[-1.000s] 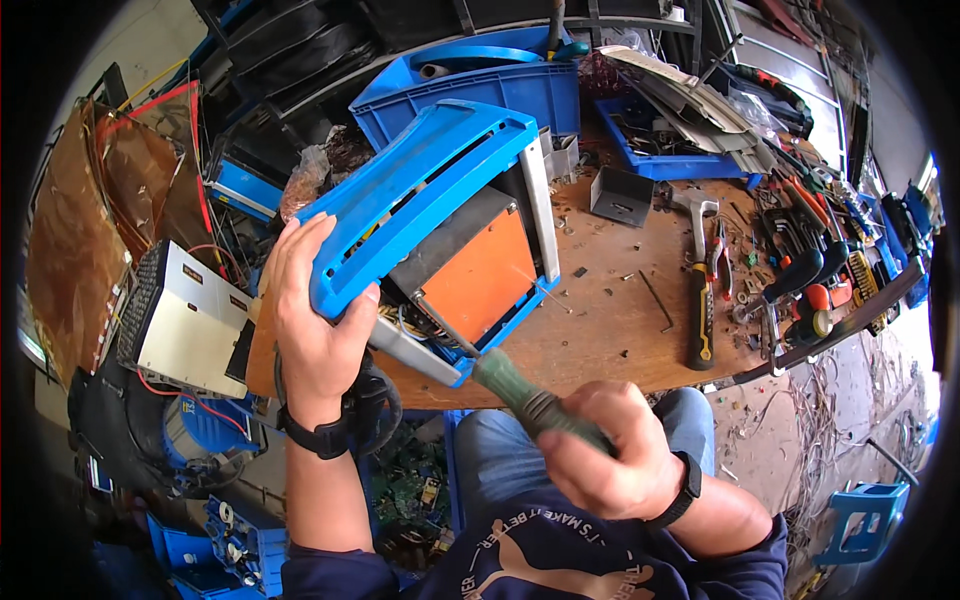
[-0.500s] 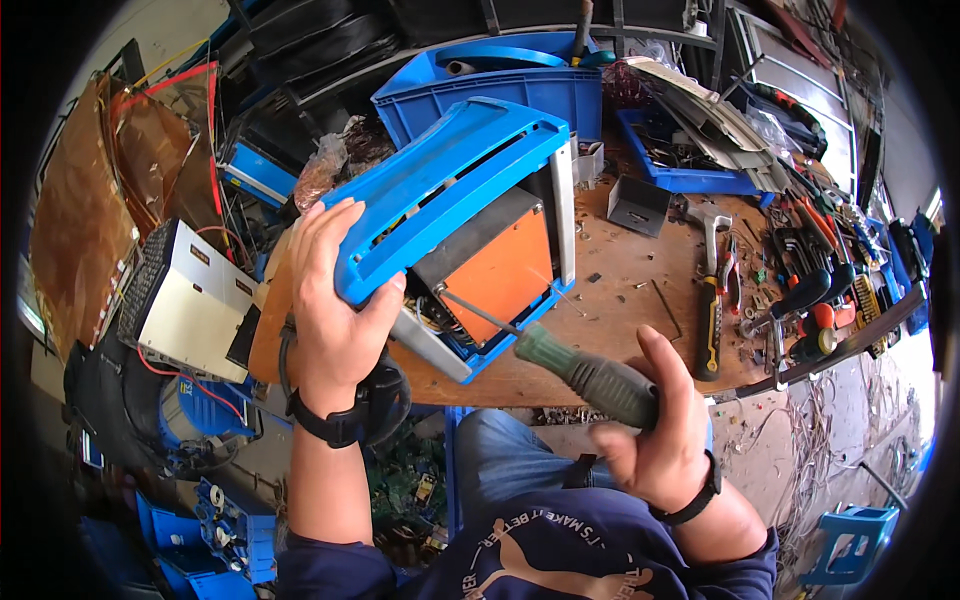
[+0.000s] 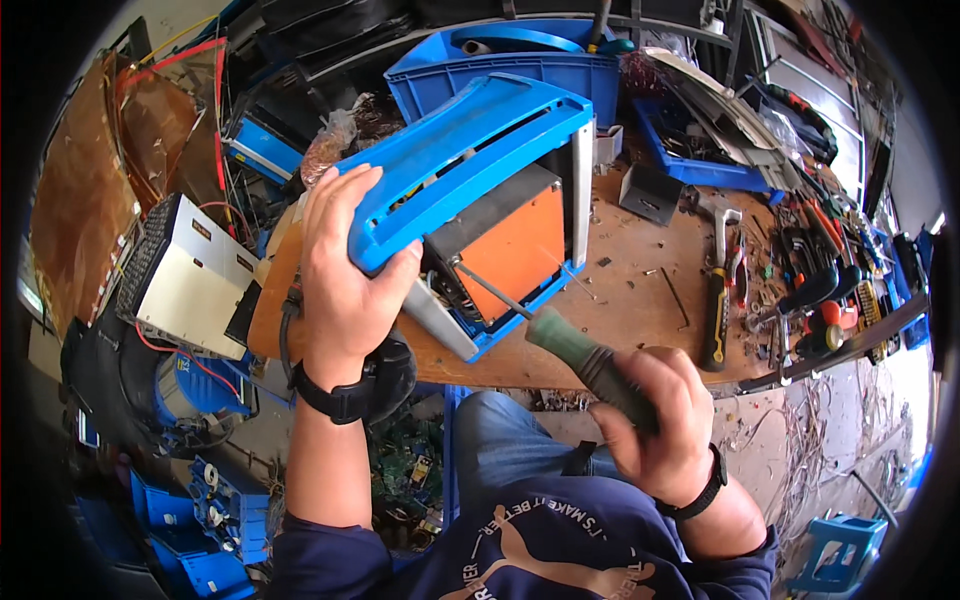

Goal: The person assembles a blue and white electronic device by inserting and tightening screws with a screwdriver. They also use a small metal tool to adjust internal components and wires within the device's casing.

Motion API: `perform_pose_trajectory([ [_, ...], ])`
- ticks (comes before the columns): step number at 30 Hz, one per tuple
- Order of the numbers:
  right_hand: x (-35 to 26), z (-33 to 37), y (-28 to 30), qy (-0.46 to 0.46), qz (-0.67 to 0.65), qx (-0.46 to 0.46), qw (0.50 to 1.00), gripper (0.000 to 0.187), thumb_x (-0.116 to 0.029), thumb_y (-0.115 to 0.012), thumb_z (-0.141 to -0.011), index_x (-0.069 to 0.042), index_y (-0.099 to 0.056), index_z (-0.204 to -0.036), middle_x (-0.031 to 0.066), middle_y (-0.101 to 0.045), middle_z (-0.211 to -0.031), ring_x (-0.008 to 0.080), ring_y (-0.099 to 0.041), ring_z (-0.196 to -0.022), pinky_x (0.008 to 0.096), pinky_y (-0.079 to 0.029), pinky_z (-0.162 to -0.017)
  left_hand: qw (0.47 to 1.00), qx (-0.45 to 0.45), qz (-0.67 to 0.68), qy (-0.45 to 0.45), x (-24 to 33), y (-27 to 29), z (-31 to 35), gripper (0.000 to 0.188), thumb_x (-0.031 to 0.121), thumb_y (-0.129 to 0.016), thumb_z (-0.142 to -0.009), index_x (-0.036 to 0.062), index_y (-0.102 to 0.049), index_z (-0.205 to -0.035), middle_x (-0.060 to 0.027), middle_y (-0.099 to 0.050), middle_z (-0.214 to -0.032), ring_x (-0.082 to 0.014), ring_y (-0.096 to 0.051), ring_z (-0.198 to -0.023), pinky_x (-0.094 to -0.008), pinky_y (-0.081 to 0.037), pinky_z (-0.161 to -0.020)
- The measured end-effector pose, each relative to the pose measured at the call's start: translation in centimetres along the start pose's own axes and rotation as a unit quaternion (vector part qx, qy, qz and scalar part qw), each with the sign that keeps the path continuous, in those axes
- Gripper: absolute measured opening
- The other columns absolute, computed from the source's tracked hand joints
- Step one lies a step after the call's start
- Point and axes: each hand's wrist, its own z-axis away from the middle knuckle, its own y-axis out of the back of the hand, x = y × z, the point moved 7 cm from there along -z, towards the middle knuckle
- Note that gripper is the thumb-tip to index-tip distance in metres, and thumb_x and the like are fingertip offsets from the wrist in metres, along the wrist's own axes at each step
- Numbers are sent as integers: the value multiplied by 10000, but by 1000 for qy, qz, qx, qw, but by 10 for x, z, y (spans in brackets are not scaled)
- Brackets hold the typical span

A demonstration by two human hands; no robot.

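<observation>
My left hand point(image 3: 347, 275) grips the near left corner of a blue plastic equipment frame point(image 3: 455, 145), fingers over the top and thumb along the front edge. Grey metal posts join the frame's top to its blue base. Inside sits a dark metal box with an orange panel point(image 3: 515, 245); some wires show at its near left end. My right hand point(image 3: 668, 425) is closed around the green and black handle of a screwdriver point(image 3: 570, 345). The shaft slants up and left, its tip at the screw on the orange panel's left corner.
A hammer point(image 3: 716, 310), red pliers point(image 3: 739, 270) and several other tools lie on the wooden table point(image 3: 630, 290) at the right. Behind the frame stands a blue crate point(image 3: 430, 90). A beige metal unit point(image 3: 195, 280) is at the left. Circuit boards point(image 3: 405, 480) lie below the table.
The fingers of my right hand have curled further round the screwdriver handle. The view has shifted slightly, and the frame appears a little higher and farther right. My left hand keeps its hold.
</observation>
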Motion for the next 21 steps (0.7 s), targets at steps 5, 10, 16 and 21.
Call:
perform_pose_trajectory([
  [5, -6, 3, 12, 50, 18, 52, 997, 466, 16, -787, -700, -38, -653, -1142, 187, -596, -1021, 319, -614, -823, 377, -525, -663, 1000, -1, -1, 1, 2, 1, 2, 569, 150, -717, -755, -8, -553, -1277, -219, -565, -1289, -409, -483, -1268, -517, -313, -1138],
  [10, 15, 6, 28, -25, 29, 77, 996, 438, -1, -746, -747, 6, -603, -1162, 185, -596, -1006, 321, -584, -877, 388, -495, -758, 1000, -6, 9, 10, -1, 0, 0, 559, 140, -716, -756, -11, -553, -1269, -224, -565, -1284, -408, -489, -1261, -511, -315, -1137],
  [16, 63, 8, 36, -162, -17, 155, 974, 360, -21, -706, -802, 30, -600, -1142, 151, -611, -996, 271, -592, -894, 339, -474, -809, 1000, -5, 6, 17, -1, 0, 0, 559, 129, -705, -759, -20, -549, -1275, -226, -563, -1293, -409, -487, -1266, -511, -315, -1139],
  [21, 95, 10, 30, -237, -116, 203, 943, 345, -13, -699, -818, 19, -598, -1146, 138, -613, -1028, 254, -595, -921, 330, -470, -846, 1000, -10, 9, 25, -1, -1, -1, 560, 124, -697, -760, -22, -556, -1282, -223, -568, -1300, -412, -479, -1286, -509, -316, -1143],
])
